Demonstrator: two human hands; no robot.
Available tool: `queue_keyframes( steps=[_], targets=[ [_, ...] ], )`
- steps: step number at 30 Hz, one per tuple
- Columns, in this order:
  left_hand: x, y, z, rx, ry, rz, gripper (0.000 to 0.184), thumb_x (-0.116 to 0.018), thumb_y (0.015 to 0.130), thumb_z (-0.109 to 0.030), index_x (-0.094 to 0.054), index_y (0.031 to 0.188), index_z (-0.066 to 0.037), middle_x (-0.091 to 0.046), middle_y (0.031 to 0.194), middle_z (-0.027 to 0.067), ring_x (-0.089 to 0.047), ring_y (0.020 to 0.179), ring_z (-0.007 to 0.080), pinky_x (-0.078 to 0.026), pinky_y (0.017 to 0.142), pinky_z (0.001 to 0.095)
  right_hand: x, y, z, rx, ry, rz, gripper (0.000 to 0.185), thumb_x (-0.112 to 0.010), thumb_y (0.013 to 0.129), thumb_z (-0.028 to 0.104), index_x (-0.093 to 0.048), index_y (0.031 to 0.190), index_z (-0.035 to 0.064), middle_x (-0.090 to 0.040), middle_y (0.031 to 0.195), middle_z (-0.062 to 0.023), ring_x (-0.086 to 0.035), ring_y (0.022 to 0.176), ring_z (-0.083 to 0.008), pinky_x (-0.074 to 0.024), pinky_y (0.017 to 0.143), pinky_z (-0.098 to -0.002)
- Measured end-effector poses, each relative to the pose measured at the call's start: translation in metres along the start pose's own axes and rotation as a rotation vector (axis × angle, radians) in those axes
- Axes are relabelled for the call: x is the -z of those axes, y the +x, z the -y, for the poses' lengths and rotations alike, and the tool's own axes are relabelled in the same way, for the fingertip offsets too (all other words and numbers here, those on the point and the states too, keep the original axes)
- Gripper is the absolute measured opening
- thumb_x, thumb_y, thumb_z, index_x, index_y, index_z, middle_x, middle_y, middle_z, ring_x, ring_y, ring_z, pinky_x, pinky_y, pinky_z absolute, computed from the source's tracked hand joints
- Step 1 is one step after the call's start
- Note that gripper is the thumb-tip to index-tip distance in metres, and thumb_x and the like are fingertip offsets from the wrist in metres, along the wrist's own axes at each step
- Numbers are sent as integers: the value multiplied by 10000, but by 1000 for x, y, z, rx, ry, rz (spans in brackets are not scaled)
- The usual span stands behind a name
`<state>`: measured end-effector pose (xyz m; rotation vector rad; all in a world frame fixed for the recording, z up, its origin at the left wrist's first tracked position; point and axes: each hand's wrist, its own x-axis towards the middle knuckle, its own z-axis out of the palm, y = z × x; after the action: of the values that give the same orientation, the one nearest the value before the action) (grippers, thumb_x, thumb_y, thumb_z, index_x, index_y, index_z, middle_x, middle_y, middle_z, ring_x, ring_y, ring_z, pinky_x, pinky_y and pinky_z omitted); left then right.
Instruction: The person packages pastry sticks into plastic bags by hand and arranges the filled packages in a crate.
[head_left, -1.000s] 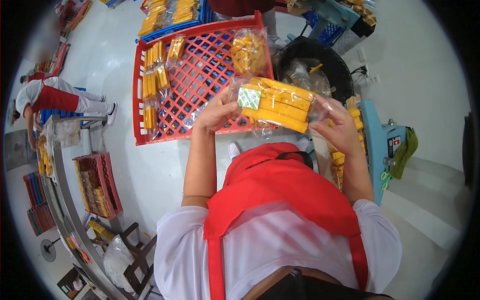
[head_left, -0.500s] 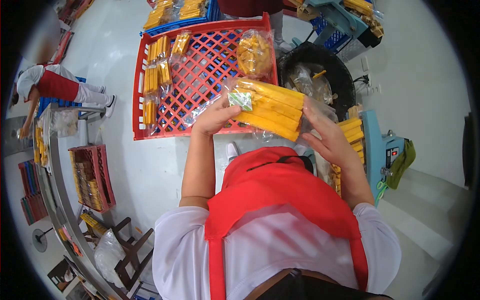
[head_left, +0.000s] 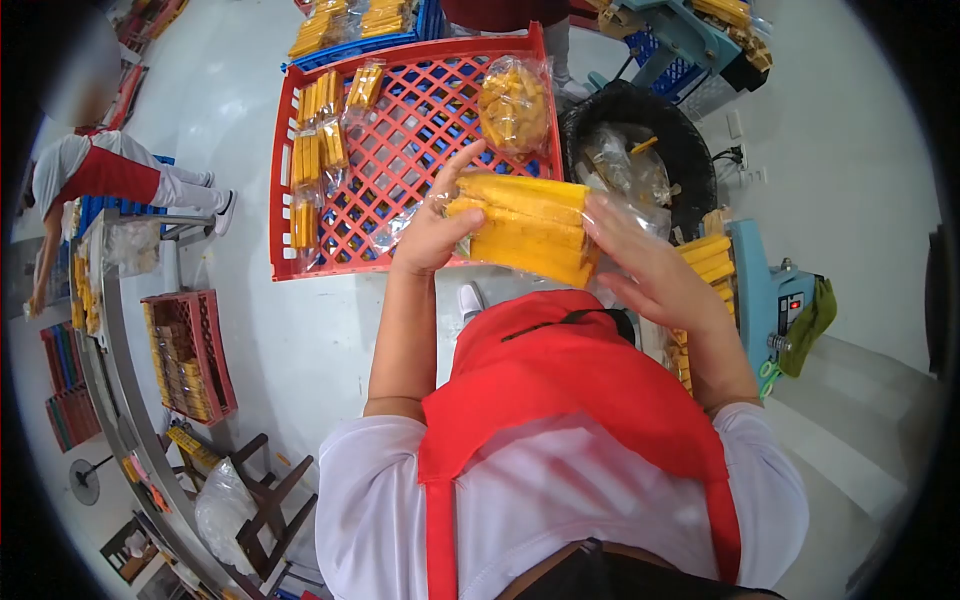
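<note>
A clear plastic bag of yellow-orange sticks (head_left: 530, 228) is held up in front of my red apron. My left hand (head_left: 436, 228) grips its left end, thumb across the front and one finger pointing up. At the bag's right end, my right hand (head_left: 645, 262) has its fingers over the plastic and the thumb below. Beyond the bag lies a red crate (head_left: 400, 52) with several small packs of sticks (head_left: 305, 160) along its left side. A round, full bag of yellow pieces (head_left: 513, 105) rests at the crate's right side.
A black-lined bin (head_left: 695, 165) holding plastic scraps stands right of the crate. Nearer on the right is a blue machine (head_left: 750, 285) beside more sticks (head_left: 708, 262). A person (head_left: 110, 180) bends over a metal table (head_left: 110, 340) at the left. Another person (head_left: 505, 12) stands behind the crate.
The bag has turned, and its green-and-white label no longer shows clearly. My right hand has moved left over the bag's end. A finger of my left hand has lifted.
</note>
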<state>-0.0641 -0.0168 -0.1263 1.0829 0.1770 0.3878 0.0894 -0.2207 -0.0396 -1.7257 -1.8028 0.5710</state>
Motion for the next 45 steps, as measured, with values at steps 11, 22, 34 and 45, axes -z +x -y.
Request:
queue_keyframes(
  steps=[11, 22, 34, 45],
  targets=[
    [20, 16, 12, 299, -576, -96, 525, -453, 858, -327, -338, 1234, 21, -448, 1193, 160, -476, 1069, 252, -390, 898, 374, 14, 5, -7, -3, 164, 58, 403, -455, 826, 101, -390, 1209, -8, -417, 1238, -162, -403, 1145, -300, -323, 946, -342],
    [19, 26, -3, 2, -696, 111, 633, -495, 805, -443, -317, 1268, -50, -422, 1228, 124, -403, 1139, 274, -324, 952, 414, -1, 17, -13, -254, 637, -67, 457, -476, 822, 104, -354, 1254, 20, -452, 1201, -172, -430, 1130, -277, -345, 918, -310],
    [0, 38, 9, 118, -574, -259, 482, -412, 859, -427, -382, 1180, -69, -486, 1145, 117, -503, 1029, 267, -430, 833, 443, 6, 35, -1, 92, -249, -63, 460, -505, 792, 108, -372, 1206, -41, -389, 1242, -202, -356, 1177, -306, -294, 972, -370],
    [-1, 38, 14, 196, -669, -256, 495, -410, 860, -410, -358, 1195, -50, -468, 1157, 149, -493, 1041, 300, -430, 823, 488, 4, 40, 12, 110, -354, -26, 427, -500, 758, 75, -423, 1168, -15, -390, 1248, -180, -356, 1169, -315, -290, 965, -394]
  ],
)
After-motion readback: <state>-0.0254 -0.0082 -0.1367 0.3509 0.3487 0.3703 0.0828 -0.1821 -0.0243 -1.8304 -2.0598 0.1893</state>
